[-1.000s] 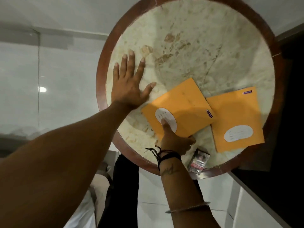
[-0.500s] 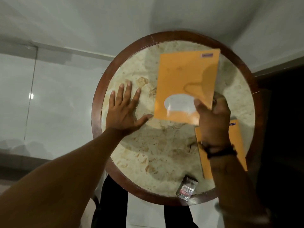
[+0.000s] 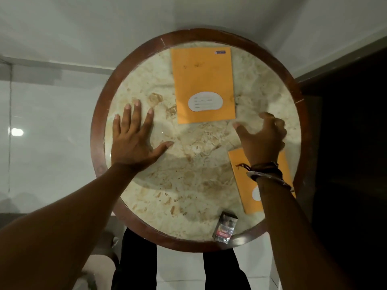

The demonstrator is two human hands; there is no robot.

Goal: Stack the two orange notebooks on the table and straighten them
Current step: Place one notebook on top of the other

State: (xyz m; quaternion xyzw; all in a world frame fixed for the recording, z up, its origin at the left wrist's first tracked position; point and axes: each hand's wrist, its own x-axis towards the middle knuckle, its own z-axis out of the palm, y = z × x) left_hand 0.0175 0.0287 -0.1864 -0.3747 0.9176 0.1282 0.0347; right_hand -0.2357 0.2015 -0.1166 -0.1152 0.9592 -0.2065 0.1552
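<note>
Released since half a second ago, one orange notebook (image 3: 202, 84) lies flat on the table (image 3: 188, 185); the right hand (image 3: 261, 139) hovers with its grip spread and empty, while the left hand (image 3: 134, 141) presses flat, fingers splayed.

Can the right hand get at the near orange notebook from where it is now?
Probably yes. The right hand hovers open and empty just beyond the near notebook, whose cover lies bare apart from the wrist crossing above it. The small packet sits clear.

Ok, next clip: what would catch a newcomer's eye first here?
Two orange notebooks apart on the round marble table: far notebook flat near the far rim, near notebook partly under the right hand, which hovers open. The left hand lies spread flat on the marble.
</note>
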